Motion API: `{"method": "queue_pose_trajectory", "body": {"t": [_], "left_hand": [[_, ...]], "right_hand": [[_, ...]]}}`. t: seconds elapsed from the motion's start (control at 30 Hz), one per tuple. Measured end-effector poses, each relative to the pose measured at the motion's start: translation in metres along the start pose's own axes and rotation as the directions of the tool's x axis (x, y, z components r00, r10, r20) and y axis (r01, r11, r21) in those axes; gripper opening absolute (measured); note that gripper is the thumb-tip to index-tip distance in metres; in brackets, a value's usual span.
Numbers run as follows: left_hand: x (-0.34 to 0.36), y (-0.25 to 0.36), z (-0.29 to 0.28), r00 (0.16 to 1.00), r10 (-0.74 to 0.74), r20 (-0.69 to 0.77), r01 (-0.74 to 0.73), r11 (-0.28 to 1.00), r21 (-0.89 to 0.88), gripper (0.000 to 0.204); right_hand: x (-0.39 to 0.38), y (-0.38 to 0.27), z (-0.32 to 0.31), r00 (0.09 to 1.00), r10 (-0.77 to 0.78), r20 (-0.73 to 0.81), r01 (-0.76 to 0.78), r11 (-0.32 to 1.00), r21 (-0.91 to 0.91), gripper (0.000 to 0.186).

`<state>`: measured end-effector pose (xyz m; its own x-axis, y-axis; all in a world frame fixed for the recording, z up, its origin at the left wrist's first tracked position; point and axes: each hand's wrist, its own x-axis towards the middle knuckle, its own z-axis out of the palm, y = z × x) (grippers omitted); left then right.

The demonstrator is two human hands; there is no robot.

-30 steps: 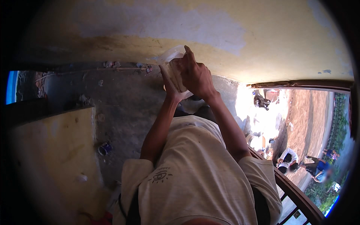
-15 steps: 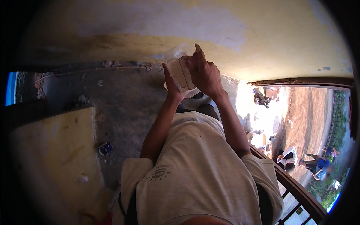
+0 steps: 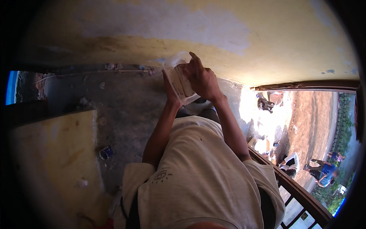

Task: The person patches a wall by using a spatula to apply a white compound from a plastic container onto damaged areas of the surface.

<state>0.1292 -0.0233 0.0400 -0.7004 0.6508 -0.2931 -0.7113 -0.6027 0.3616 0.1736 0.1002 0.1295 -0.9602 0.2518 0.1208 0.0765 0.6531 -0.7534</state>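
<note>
My left hand [image 3: 169, 91] is wrapped round a clear plastic container [image 3: 174, 60] in front of my chest, its thumb along the left side. A beige, flat-looking block or material [image 3: 177, 83] lies inside; what it is exactly is unclear. My right hand [image 3: 202, 82] is over the container's right side, one finger raised and the others bent into it at the beige material, their tips partly hidden.
Stained yellow walls [image 3: 244, 45] rise ahead and at left [image 3: 57, 152]. The concrete floor [image 3: 126, 103] holds scraps, a pipe [image 3: 91, 71] and a blue can [image 3: 106, 152]. At right, a wooden railing [image 3: 286, 179] and doorway open onto a yard with several people [image 3: 324, 173].
Over the last second my hands and the container shifted slightly up and right, then back down and left. The grip looks much the same. The people outside moved slightly.
</note>
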Motion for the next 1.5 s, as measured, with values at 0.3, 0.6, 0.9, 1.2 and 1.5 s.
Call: {"method": "queue_pose_trajectory", "body": {"t": [0.3, 0.6, 0.9, 1.2, 1.5], "left_hand": [[-0.004, 0.003, -0.002, 1.0, 0.013, -0.012, -0.012, 0.997, 0.072, 0.083], [-0.004, 0.006, -0.01, 1.0, 0.024, 0.008, -0.024, 1.0, 0.014, 0.082], [-0.004, 0.004, -0.002, 0.993, 0.098, -0.069, -0.087, 0.984, 0.154, 0.081], [0.001, -0.001, -0.005, 0.999, 0.014, -0.034, -0.014, 1.0, -0.016, 0.076], [0.001, -0.001, -0.003, 0.997, 0.067, -0.034, -0.065, 0.996, 0.055, 0.081]], "right_hand": [[0.003, 0.016, 0.008, 0.998, -0.07, 0.003, 0.069, 0.994, 0.08, 0.056], [0.005, 0.012, 0.004, 0.996, -0.079, 0.045, 0.073, 0.989, 0.125, 0.056], [0.01, 0.006, 0.009, 0.98, -0.19, 0.059, 0.186, 0.98, 0.073, 0.058], [0.007, -0.015, -0.025, 0.997, 0.041, 0.068, -0.036, 0.996, -0.079, 0.065], [0.004, -0.025, -0.006, 0.994, 0.049, 0.098, -0.037, 0.993, -0.114, 0.066]]}}
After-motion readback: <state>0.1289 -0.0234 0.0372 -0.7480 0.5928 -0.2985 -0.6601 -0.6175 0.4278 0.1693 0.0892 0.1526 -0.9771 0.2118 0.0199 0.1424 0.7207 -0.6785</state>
